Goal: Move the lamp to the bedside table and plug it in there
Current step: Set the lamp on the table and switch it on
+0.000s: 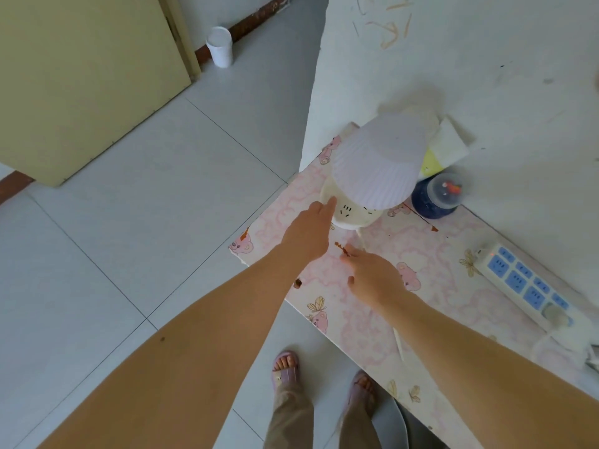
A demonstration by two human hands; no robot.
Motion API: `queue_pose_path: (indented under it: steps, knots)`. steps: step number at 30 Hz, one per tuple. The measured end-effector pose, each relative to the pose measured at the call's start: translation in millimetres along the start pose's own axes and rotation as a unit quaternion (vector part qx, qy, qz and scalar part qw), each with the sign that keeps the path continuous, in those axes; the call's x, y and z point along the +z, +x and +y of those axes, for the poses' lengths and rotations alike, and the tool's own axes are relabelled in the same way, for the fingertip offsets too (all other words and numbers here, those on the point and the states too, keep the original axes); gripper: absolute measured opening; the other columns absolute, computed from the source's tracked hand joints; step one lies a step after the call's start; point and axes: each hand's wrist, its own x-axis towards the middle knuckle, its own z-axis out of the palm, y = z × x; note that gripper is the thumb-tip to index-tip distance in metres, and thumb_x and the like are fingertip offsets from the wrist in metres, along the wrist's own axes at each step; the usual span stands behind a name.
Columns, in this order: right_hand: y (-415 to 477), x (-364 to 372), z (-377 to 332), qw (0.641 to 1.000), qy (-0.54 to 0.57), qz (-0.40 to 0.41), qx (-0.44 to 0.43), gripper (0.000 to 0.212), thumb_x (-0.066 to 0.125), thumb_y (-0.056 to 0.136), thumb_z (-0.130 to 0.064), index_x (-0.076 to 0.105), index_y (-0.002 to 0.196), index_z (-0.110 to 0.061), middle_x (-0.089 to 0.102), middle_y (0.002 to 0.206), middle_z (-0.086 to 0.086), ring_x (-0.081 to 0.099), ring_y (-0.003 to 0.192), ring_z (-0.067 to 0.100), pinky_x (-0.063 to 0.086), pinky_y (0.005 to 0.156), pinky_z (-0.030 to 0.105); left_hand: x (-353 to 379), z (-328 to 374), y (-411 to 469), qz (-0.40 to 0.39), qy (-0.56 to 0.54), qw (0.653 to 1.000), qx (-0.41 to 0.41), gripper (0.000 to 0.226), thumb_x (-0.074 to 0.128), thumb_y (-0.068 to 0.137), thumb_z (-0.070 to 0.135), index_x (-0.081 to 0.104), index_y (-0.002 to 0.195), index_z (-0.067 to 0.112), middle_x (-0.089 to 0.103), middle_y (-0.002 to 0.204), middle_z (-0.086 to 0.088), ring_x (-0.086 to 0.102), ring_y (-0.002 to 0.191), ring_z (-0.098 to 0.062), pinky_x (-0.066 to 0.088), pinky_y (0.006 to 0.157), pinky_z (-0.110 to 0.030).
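A small lamp with a ribbed white shade (379,160) and a cream round base (351,217) stands on a table covered in pink bear-print paper (437,254), next to the wall. My left hand (308,231) reaches to the base, fingertips touching its left side, fingers apart. My right hand (372,277) hovers over the table just in front of the lamp, fingers spread, near the thin white cord (398,343) that runs from the base toward the table's front edge. Whether it pinches the cord is unclear. A white power strip with blue sockets (525,283) lies at the right.
A dark blue jar with a clear lid (436,196) and some white and yellow papers (449,150) sit behind the lamp. A plug occupies the strip's near end (556,314). On the tiled floor stand a white cup (220,47) and a yellow door (84,82). My sandalled feet (287,367) are below.
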Motion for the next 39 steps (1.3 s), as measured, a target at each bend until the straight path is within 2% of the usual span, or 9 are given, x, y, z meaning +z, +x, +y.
queue_pose_path:
  steps: [3,7,17,23,27,32,39]
  knots:
    - [0.6,-0.1,2.6,1.0,-0.012,-0.001,-0.008,0.041,0.049,0.085,-0.006,0.05,0.125,-0.012,0.044,0.142,-0.002,0.061,0.106,0.029,0.054,0.084,0.043,5.8,0.3,0.1,0.007,0.035,0.999,-0.004,0.079,0.051,0.087,0.001,0.007,0.151,0.013,0.042,0.134,-0.013,0.051,0.105,-0.028,0.051,0.08,-0.036]
    - [0.2,1.1,2.7,1.0,-0.029,-0.01,-0.008,0.043,0.051,0.081,-0.004,0.047,0.123,-0.014,0.05,0.136,-0.001,0.063,0.095,0.03,0.056,0.077,0.042,10.6,-1.5,-1.8,0.022,0.046,0.999,-0.005,0.088,0.054,0.082,-0.002,0.001,0.152,0.013,0.044,0.13,-0.01,0.049,0.103,-0.025,0.044,0.07,-0.03]
    - [0.3,-2.5,4.5,0.999,-0.046,-0.004,-0.02,0.05,0.052,0.081,-0.002,0.048,0.128,-0.016,0.048,0.139,-0.002,0.065,0.096,0.03,0.056,0.081,0.04,9.4,3.7,4.6,0.023,0.088,0.996,-0.011,0.092,0.059,0.081,0.0,0.002,0.152,0.016,0.045,0.127,-0.009,0.05,0.102,-0.026,0.045,0.067,-0.033]
    - [1.5,-5.1,5.2,0.997,-0.071,0.002,-0.036,0.054,0.051,0.079,-0.001,0.048,0.13,-0.019,0.046,0.142,-0.006,0.066,0.093,0.024,0.046,0.089,0.033,10.0,8.2,6.1,0.02,0.092,0.995,-0.025,0.082,0.052,0.085,0.0,0.006,0.151,0.015,0.042,0.131,-0.011,0.048,0.106,-0.027,0.046,0.069,-0.034]
    - [1.2,-7.8,2.9,0.997,-0.072,-0.018,-0.028,0.055,0.05,0.081,-0.001,0.044,0.133,-0.017,0.04,0.146,-0.005,0.065,0.097,0.027,0.051,0.088,0.036,14.0,10.0,3.6,0.022,0.108,0.993,-0.036,0.087,0.055,0.083,-0.001,0.004,0.151,0.015,0.038,0.135,-0.011,0.046,0.11,-0.028,0.048,0.069,-0.035]
    - [-0.7,-10.4,4.8,0.998,-0.054,-0.031,-0.026,0.057,0.049,0.081,0.002,0.043,0.134,-0.017,0.037,0.148,-0.006,0.065,0.102,0.031,0.055,0.086,0.042,20.4,6.1,1.2,0.038,0.155,0.987,-0.032,0.09,0.054,0.082,0.003,-0.002,0.152,0.017,0.035,0.137,-0.011,0.043,0.113,-0.028,0.041,0.065,-0.032]
    - [1.5,-11.1,2.3,0.997,-0.061,-0.033,-0.019,0.054,0.047,0.082,0.002,0.046,0.131,-0.02,0.057,0.131,0.001,0.063,0.102,0.029,0.055,0.084,0.041,24.6,6.0,2.5,0.039,0.132,0.989,-0.045,0.099,0.062,0.077,0.003,-0.002,0.151,0.019,0.034,0.139,-0.01,0.041,0.118,-0.029,0.037,0.068,-0.034]
